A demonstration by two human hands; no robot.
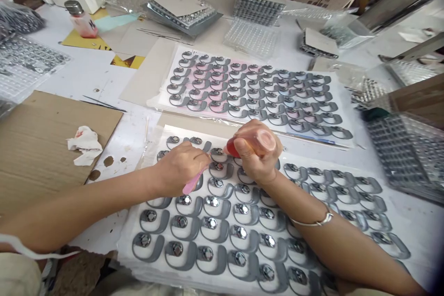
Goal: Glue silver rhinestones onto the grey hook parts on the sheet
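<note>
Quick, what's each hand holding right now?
Left hand: closed on a thin pink stick.
Right hand: closed on a small translucent orange bottle.

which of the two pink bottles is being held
The bottle gripped in the right hand, tipped over the near sheet; the other bottle stands capped, far left.

Nothing readable here tbh. The bottle (pixel 82 21) way up and left of the left hand (pixel 180 166) has a dark mark on it, but it's too small and blurry to make out.
</note>
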